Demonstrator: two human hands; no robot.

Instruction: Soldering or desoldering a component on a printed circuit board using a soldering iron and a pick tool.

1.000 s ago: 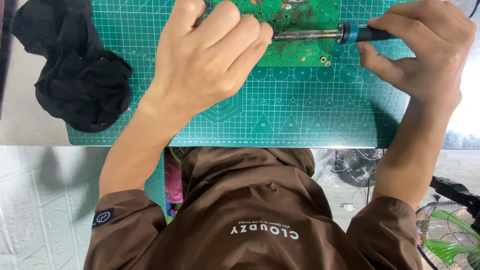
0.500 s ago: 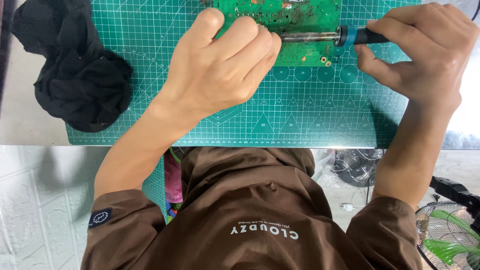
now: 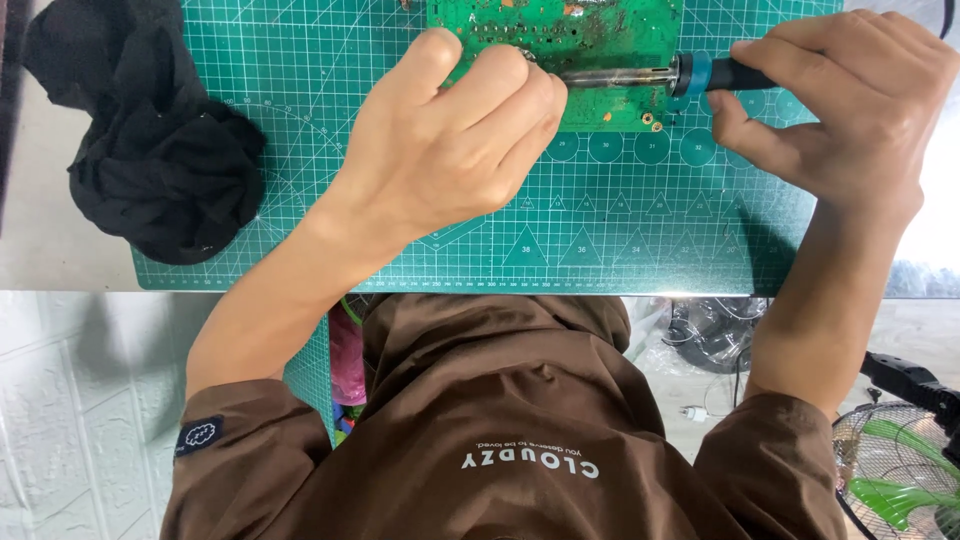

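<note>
Right hand (image 3: pixel 850 100) wraps the soldering iron (image 3: pixel 690 74) by its dark handle, grip closed firm; the metal barrel lies across the green circuit board (image 3: pixel 590 40) at the far edge of the cutting mat (image 3: pixel 600 220) on the worktop; left hand (image 3: pixel 450 150) curls over the board, fingers bunched, whether it pinches anything I cannot tell; the board looks stiff, light, fragile, best held by its edges; the iron by its handle only; since half a second ago, hardly any shift; black cloth (image 3: pixel 150 150) sits left.
</note>
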